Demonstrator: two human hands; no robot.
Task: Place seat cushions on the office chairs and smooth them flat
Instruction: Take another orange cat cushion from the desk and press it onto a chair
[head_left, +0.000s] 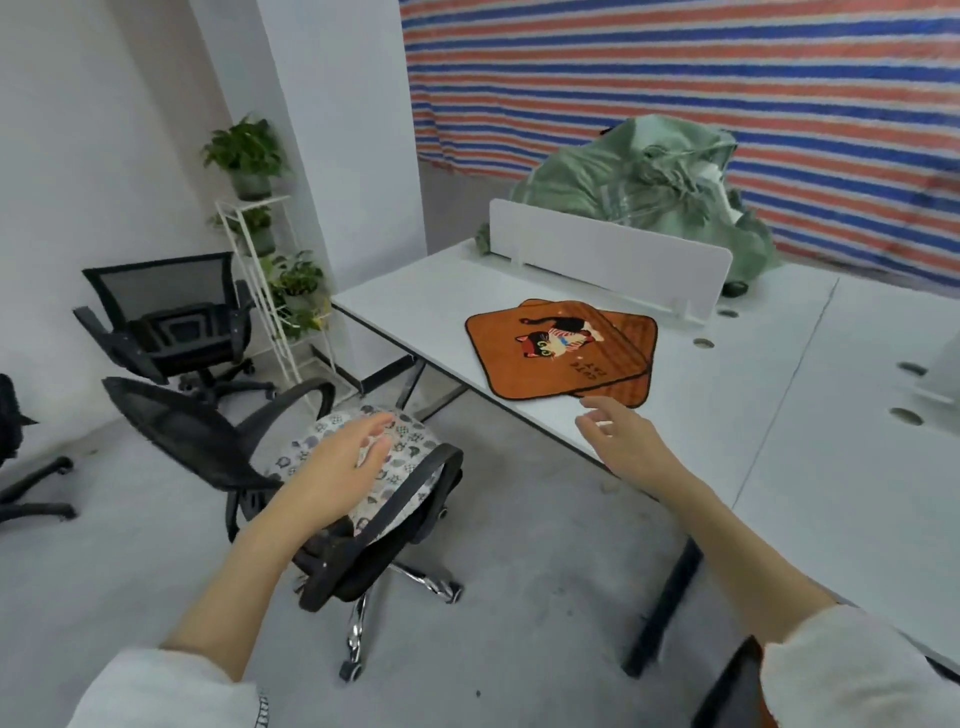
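Observation:
A white patterned cushion (410, 441) lies on the seat of the near black office chair (363, 561). My left hand (348, 457) hovers over it with relaxed fingers and holds nothing. Two orange cat-print cushions (561, 348) lie stacked on the white desk (701, 441). My right hand (618, 431) reaches over the desk's front edge, fingers spread, just short of the orange stack and touching nothing. A second black mesh chair (171, 322) stands at the back left with a bare seat.
A white plant rack (270, 280) with potted plants stands against the pillar behind the chairs. A white divider panel (608, 254) and a green sack (649, 187) sit at the desk's far side. Part of another chair (26, 467) shows at the left edge.

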